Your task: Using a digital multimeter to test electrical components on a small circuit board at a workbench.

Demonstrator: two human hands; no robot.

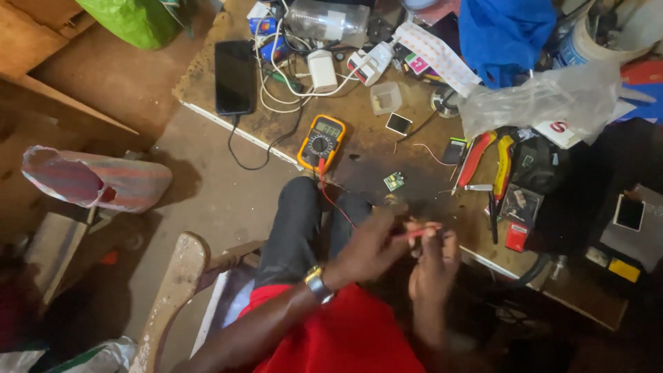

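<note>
Two bare hands meet just above the near edge of the cluttered workbench (207, 90). The left hand (369, 249), a wristwatch (317, 283) on its wrist, is closed around a red test probe (421, 233), pinching it between thumb and fingers. The right hand (434, 266) is curled just beside it, fingertips at the probe's tip; whether it grips anything I cannot tell. A red lead (335, 200) runs from the probe up to the yellow digital multimeter (321, 141) lying flat on the bench. A small green circuit board (394, 181) lies between the meter and the red-handled pliers (476, 157). Farther back lie a black smartphone (235, 76), a white charger (322, 70) amid tangled white cables, and blue cloth (504, 31).
</note>
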